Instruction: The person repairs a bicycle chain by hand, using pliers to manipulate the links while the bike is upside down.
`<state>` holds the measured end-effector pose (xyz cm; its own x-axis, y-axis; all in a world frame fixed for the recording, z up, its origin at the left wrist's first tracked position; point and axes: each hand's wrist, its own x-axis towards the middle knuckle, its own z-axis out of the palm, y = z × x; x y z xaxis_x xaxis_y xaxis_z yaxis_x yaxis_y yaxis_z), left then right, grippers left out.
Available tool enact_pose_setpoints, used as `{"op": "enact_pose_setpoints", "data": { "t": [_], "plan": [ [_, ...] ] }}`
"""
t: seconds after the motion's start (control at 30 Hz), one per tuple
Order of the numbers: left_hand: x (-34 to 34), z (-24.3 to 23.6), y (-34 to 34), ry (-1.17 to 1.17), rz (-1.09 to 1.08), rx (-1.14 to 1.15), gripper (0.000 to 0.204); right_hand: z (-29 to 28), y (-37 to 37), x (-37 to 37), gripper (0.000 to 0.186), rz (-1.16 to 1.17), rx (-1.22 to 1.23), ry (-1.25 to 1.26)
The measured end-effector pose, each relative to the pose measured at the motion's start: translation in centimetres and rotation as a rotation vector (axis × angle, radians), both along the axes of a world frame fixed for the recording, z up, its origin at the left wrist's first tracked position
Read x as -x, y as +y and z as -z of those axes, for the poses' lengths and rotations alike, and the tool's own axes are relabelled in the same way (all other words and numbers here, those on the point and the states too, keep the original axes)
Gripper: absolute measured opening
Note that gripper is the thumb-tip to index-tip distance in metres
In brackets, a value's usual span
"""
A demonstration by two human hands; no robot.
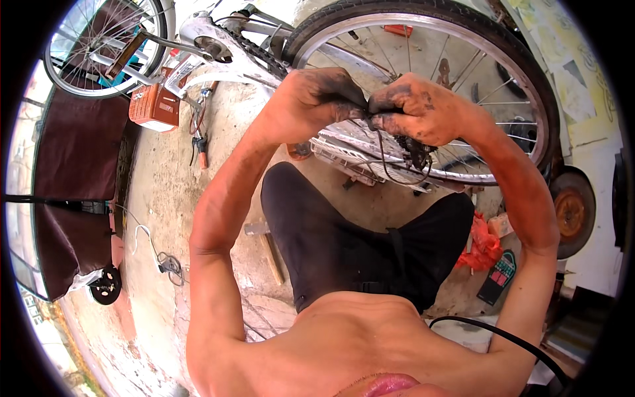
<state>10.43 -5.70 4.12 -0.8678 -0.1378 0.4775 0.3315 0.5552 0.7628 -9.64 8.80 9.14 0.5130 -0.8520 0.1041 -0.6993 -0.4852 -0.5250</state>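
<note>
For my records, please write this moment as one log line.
left hand: pinched; right hand: pinched, beside left; dark cable: looping below; bicycle wheel: behind hands

"How are the arms (221,198) held?"
"Reaching forward, elbows (213,245) bent outward."
"And the hands?"
"Left hand (317,99) and right hand (426,109) close together, fingers (340,85) curled, smudged black."

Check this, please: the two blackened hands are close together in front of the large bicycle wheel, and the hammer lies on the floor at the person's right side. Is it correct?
The side is wrong: the hammer lies on the floor at the person's left, as the head view shows. The left hand, right hand and wheel are as stated.
</note>
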Motion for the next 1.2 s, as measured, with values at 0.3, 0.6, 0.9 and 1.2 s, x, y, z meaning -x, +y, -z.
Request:
{"op": "enact_pose_setpoints", "data": {
  "t": [0.3, 0.6, 0.9, 1.2],
  "plan": [
    [1.8, -0.4, 0.5, 0.065, -0.074, -0.440, 0.025, -1.0, -1.5, 1.9, 0.026, 0.366, 0.848, 0.442],
    [4.1, -0.1, -0.7, -0.135, 0.019, -0.486, 0.026, -6.1, -2.3, -1.1, 0.023, 0.390, 0.175, -0.108],
    [3.5, 1.1, -2.5, -0.033, -0.023, -0.434, 0.024, -4.4, -7.2, -2.1, 0.024, -0.021, 0.771, 0.944],
    [1.6, 5.7, -6.4, 0.185, 0.009, -0.902, 0.047, -1.4, -1.8, -1.3, 0.025, 0.398, 0.436, 0.218]
  ]
}}
